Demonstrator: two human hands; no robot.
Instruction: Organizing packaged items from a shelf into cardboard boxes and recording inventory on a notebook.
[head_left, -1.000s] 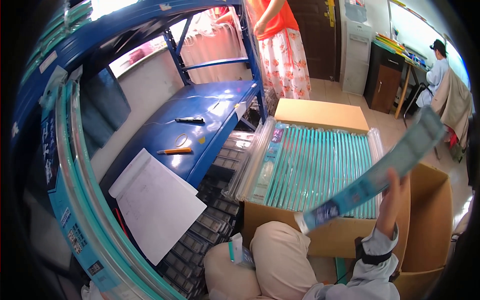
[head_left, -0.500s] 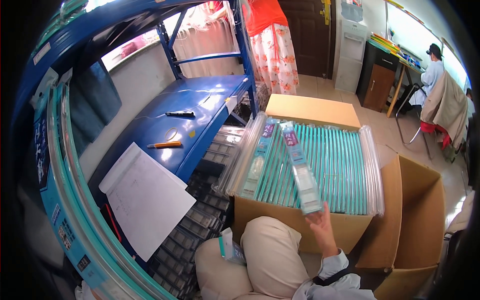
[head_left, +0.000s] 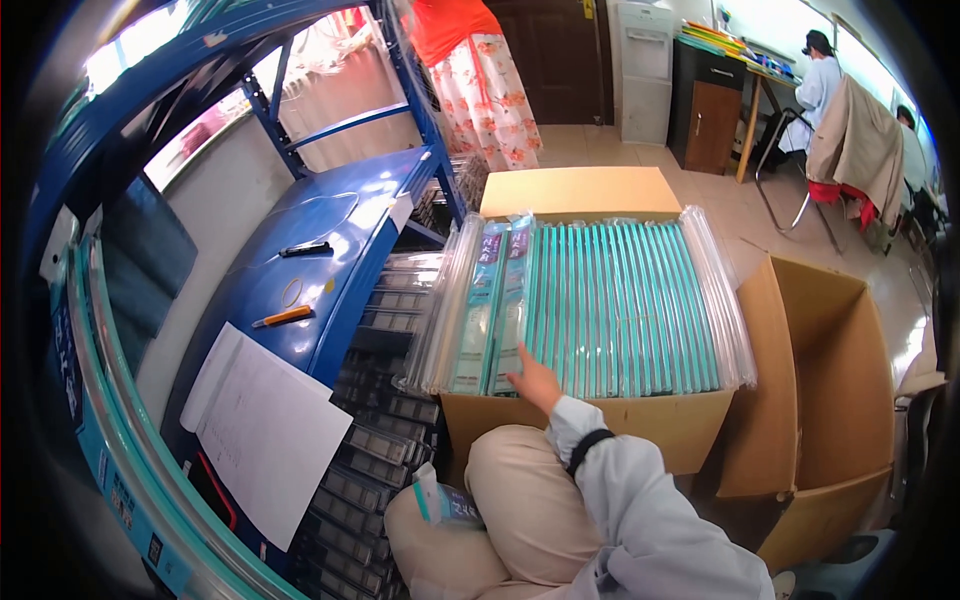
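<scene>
My right hand (head_left: pixel 537 382) reaches over the near edge of an open cardboard box (head_left: pixel 590 418). Its index finger is stretched out and touches the near part of a slim, flat blue-and-clear package (head_left: pixel 513 290). This package lies along the top, beside a similar package (head_left: pixel 480 300) on its left. Upright teal-edged packages (head_left: pixel 620 310) fill the box in a tight row, with clear plastic sleeves (head_left: pixel 722 300) at the right end. Across my lap rests another blue-and-clear package (head_left: pixel 455 505), partly out of sight. My left hand is not in view.
An open cardboard carton (head_left: pixel 830 370) stands right of the box. On the left, a blue shelf (head_left: pixel 345 215) holds paper sheets (head_left: pixel 265 430), an orange pen (head_left: pixel 283 316) and a black pen (head_left: pixel 304 249). Tall teal packages (head_left: pixel 120 420) lean at far left. A person (head_left: pixel 820 90) sits at the back right.
The package that my right hand held slanted over the row now lies at its left, beside the similar one. My hand has moved left and loosened its hold. The view has shifted.
</scene>
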